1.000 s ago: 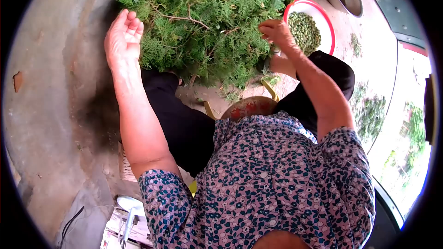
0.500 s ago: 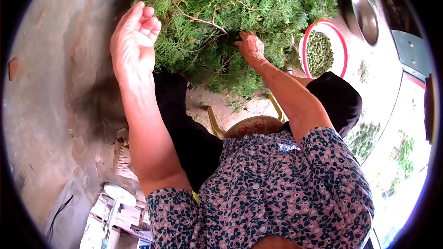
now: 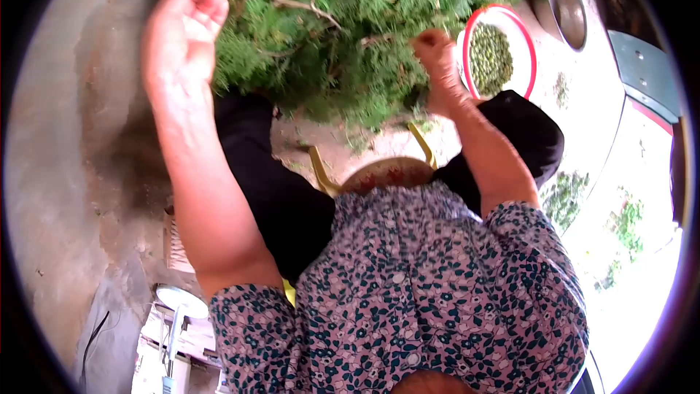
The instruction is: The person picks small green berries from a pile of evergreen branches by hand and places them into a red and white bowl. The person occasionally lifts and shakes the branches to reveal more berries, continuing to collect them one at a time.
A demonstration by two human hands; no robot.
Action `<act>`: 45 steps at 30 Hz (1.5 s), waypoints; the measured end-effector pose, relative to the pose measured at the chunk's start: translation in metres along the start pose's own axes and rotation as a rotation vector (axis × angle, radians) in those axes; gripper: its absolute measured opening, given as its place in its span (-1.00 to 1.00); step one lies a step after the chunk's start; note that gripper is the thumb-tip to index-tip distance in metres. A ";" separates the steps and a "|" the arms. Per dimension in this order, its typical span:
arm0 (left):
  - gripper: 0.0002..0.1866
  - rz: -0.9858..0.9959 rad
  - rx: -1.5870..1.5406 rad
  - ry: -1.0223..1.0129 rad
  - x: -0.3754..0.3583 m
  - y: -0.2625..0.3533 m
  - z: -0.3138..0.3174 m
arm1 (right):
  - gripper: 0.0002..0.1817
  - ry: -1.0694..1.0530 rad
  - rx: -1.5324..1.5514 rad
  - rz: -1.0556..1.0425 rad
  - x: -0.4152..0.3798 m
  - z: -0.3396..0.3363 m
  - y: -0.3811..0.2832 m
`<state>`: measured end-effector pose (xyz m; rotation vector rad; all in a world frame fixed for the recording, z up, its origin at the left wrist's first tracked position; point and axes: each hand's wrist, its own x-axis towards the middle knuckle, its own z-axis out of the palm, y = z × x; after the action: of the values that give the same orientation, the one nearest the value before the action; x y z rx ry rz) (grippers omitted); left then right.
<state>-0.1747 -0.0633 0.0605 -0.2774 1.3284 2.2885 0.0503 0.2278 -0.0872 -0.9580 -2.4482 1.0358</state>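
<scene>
Stained concrete (image 3: pixel 55 182), patterned seat (image 3: pixel 388 174), glaring daylight (image 3: pixel 638 314) right

A stainless-steel basin (image 3: pixel 567 6) sits at upper right near a teal panel (image 3: pixel 642 73), a yellow-legged seat (image 3: pixel 386 174) with a red pattern shows mid-view, and at lower left a black cable (image 3: pixel 93 337) lies on a grey surface beside a round-headed white stand (image 3: pixel 182 303).
</scene>
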 end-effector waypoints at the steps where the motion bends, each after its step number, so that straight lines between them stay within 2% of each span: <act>1: -0.80 -0.009 -0.004 -0.026 0.005 -0.001 -0.003 | -0.92 0.066 -0.149 -0.036 0.002 -0.026 0.009; 2: -0.80 -0.021 0.016 -0.007 0.007 -0.003 -0.005 | -0.92 0.052 -0.250 0.061 0.008 -0.058 0.014; 3: -0.79 -0.004 0.033 0.007 0.011 -0.001 -0.007 | -0.92 0.220 -0.410 0.013 0.014 -0.081 0.040; 4: -0.80 -0.021 0.019 -0.020 0.014 -0.002 -0.011 | -0.84 0.325 -0.462 -0.037 0.037 -0.105 0.121; 5: -0.80 -0.031 0.023 -0.022 0.014 -0.003 -0.012 | -0.69 0.325 -0.228 0.137 0.030 -0.131 0.110; 6: -0.80 -0.024 0.038 -0.012 0.012 -0.003 -0.011 | -0.57 0.381 -0.358 0.111 0.034 -0.152 0.143; 7: -0.80 -0.013 0.053 -0.003 0.011 -0.003 -0.010 | -0.65 0.479 -0.489 0.062 0.029 -0.156 0.131; 9: -0.79 -0.029 0.071 -0.005 0.006 -0.001 -0.017 | -0.77 0.310 -0.331 0.271 0.019 -0.142 0.136; 10: -0.79 -0.018 0.078 -0.028 0.003 0.001 -0.018 | -0.84 0.242 -0.108 0.301 0.006 -0.120 0.119; 11: -0.78 -0.004 0.085 -0.052 0.000 0.003 -0.017 | -0.84 0.008 -0.207 0.380 -0.003 -0.101 0.130; 12: -0.78 -0.008 0.076 -0.031 -0.006 0.006 -0.012 | -0.82 -0.132 0.013 0.675 -0.018 -0.074 0.090; 13: -0.78 -0.016 0.085 -0.025 -0.012 0.009 -0.008 | -0.81 -0.369 0.036 0.475 -0.051 -0.065 0.032; 15: -0.82 0.010 0.117 -0.088 -0.022 0.013 0.000 | -0.86 -0.944 -0.145 0.613 -0.063 0.013 0.152; 17: -0.78 0.007 0.134 -0.057 -0.028 0.018 0.006 | -0.77 -0.426 0.631 1.621 -0.104 0.061 0.145; 19: -0.75 -0.050 0.137 -0.160 -0.028 0.025 0.009 | -0.63 -0.344 0.545 1.417 -0.144 0.071 0.123; 21: -0.74 -0.041 0.177 -0.134 -0.032 0.024 0.021 | -0.55 -0.192 0.592 1.687 -0.162 0.084 0.135; 23: -0.72 -0.032 0.169 -0.133 -0.058 0.036 0.026 | -0.50 -0.112 0.714 1.655 -0.186 0.064 0.117; 24: -0.71 -0.029 0.180 -0.093 -0.055 0.035 0.028 | -0.50 -0.051 0.766 1.760 -0.182 0.062 0.105; 25: -0.70 -0.018 0.190 -0.058 -0.055 0.036 0.031 | -0.53 -0.097 0.830 1.753 -0.194 0.073 0.121; 26: -0.68 -0.005 0.189 0.069 -0.057 0.032 0.040 | -0.55 -0.058 0.780 1.842 -0.194 0.084 0.119; 27: -0.68 -0.013 0.202 0.081 -0.056 0.032 0.043 | -0.58 -0.016 0.729 1.931 -0.196 0.094 0.115; 28: -0.67 -0.005 0.232 0.033 -0.056 0.031 0.045 | -0.66 -0.154 0.822 1.780 -0.215 0.101 0.128; 31: -0.66 -0.019 0.242 -0.024 -0.056 0.031 0.049 | -0.73 -0.088 0.771 1.898 -0.226 0.129 0.139; 32: -0.66 -0.021 0.258 -0.019 -0.057 0.030 0.051 | -0.75 -0.028 1.069 1.826 -0.212 0.119 0.120; 33: -0.66 -0.024 0.272 -0.015 -0.056 0.029 0.053 | -0.76 0.220 0.782 1.915 -0.202 0.121 0.094; 35: -0.66 -0.031 0.259 -0.046 -0.055 0.028 0.052 | -0.80 0.414 0.726 1.912 -0.203 0.124 0.093; 36: -0.66 -0.025 0.278 -0.013 -0.055 0.028 0.054 | -0.80 0.417 0.724 1.912 -0.207 0.123 0.096; 38: -0.67 -0.008 0.295 0.009 -0.060 0.028 0.056 | -0.88 0.092 0.731 1.822 -0.207 0.119 0.094; 39: -0.67 -0.001 0.286 0.002 -0.060 0.027 0.056 | -0.88 0.098 0.738 1.807 -0.202 0.115 0.095; 42: -0.68 -0.007 0.246 -0.047 -0.064 0.024 0.055 | -0.83 -0.147 0.730 1.709 -0.179 0.093 0.087; 45: -0.70 -0.013 0.239 -0.104 -0.068 0.020 0.055 | -0.90 -0.602 0.920 1.302 -0.160 0.050 0.082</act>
<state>-0.1223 -0.0446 0.1305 -0.0862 1.5224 2.0766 0.1788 0.1341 -0.1851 -1.9923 -0.9577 2.7605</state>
